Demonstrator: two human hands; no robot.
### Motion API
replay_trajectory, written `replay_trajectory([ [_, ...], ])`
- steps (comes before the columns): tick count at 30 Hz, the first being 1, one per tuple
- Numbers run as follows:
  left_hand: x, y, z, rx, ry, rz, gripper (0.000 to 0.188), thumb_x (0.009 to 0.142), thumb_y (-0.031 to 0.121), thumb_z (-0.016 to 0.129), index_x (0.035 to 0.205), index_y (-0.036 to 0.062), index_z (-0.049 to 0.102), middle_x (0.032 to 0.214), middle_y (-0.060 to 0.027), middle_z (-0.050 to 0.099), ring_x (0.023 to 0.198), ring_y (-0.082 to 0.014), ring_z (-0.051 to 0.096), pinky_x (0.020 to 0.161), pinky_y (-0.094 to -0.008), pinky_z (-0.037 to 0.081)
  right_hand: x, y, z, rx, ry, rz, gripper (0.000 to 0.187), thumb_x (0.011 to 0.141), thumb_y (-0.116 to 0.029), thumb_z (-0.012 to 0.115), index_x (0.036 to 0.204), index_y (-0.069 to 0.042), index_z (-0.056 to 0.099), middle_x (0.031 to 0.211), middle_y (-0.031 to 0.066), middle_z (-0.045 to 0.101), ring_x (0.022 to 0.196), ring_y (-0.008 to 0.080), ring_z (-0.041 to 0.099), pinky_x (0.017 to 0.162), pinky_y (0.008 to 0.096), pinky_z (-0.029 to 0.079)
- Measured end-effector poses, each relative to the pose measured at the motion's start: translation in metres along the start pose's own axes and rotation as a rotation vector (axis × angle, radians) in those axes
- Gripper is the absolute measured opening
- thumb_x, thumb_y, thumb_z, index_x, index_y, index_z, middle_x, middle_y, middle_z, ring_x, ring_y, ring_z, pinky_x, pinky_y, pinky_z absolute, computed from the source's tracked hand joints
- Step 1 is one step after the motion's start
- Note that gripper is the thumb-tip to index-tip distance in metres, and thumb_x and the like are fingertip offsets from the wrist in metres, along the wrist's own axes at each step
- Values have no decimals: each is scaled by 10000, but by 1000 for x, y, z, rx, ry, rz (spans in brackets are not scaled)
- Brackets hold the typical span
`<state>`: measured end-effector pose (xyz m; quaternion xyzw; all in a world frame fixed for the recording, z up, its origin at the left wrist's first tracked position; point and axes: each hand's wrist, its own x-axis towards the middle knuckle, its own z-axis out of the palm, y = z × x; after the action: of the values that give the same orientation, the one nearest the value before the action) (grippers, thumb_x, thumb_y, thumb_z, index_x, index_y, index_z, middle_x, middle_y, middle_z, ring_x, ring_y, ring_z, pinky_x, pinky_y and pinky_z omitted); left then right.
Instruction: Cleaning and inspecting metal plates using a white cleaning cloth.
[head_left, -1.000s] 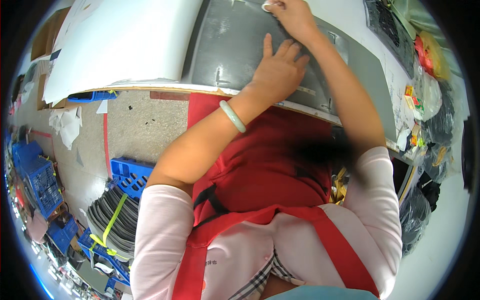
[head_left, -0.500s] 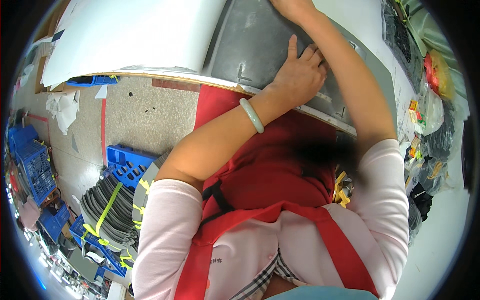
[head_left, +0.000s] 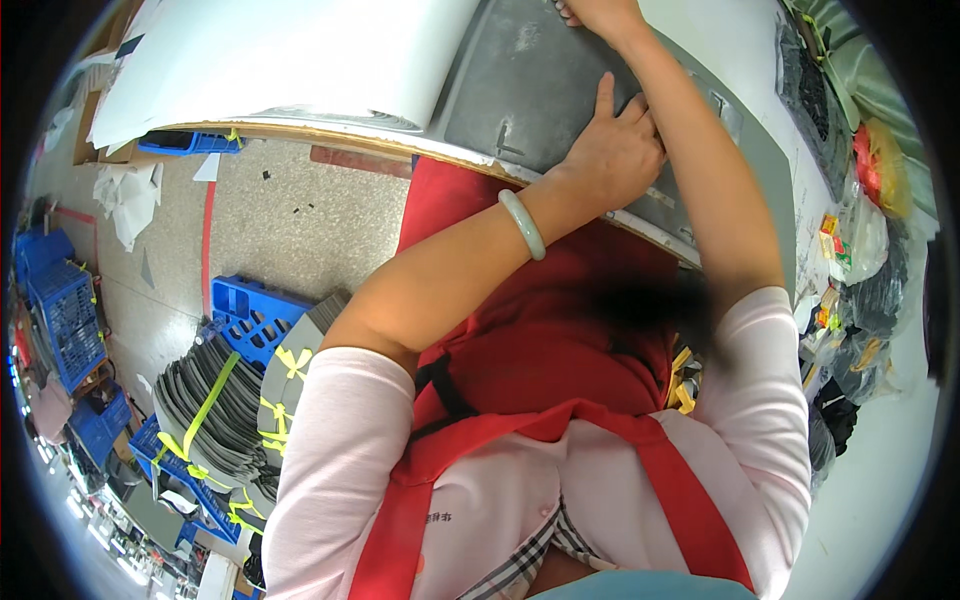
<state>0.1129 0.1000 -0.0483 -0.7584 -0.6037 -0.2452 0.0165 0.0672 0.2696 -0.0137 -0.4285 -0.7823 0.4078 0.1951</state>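
A dark grey sheet point(head_left: 520, 75) with pale smudges and small L-shaped marks lies on the table in front of me. My left hand point(head_left: 618, 155) rests on it near the table's front edge, index finger stretched out and the others spread, with a pale green bangle on the wrist. Farther off, at the picture's upper edge, my right hand point(head_left: 603, 15) is over the same sheet. Its fingers are curled, and part of the hand is cut off, so what they hold, if anything, is hidden. The right forearm crosses just beside my left fingertips.
A large white sheet point(head_left: 290, 60) curls over the table's left part. Blue crates point(head_left: 255, 318) and stacked grey pieces tied with yellow strips point(head_left: 212, 405) stand on the floor at left. Plastic bags point(head_left: 868, 245) and small packages lie along the right side.
The view has shifted slightly, moving the table and sheets a little rightward in the picture. My right hand's curled fingertips now show at the upper edge. My left hand stays on the grey sheet.
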Motion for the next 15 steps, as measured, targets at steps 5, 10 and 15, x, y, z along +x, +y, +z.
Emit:
replay_trajectory([
  [5,2,1,0,-43,-14,28,362,984,306,544,1194,46,684,1346,-129,556,1339,-311,452,1109,-723,253,1,18,-11,91,-122,63,121,894,-83,624,830,19,633,702,96,662,569,172,630,510,313,547],
  [10,0,2,13,-23,95,12,365,955,306,568,1217,72,672,1360,-142,556,1365,-322,438,1116,-691,276,-69,-1,-13,101,-210,75,158,938,-172,676,981,-20,668,775,38,668,647,109,626,592,266,540],
  [15,-11,-8,42,-429,404,-8,381,936,335,561,1231,109,645,1377,-151,550,1351,-331,461,1123,-663,293,-139,-43,6,141,-505,5,150,929,-177,687,944,-28,671,714,13,630,589,66,560,522,232,483],
])
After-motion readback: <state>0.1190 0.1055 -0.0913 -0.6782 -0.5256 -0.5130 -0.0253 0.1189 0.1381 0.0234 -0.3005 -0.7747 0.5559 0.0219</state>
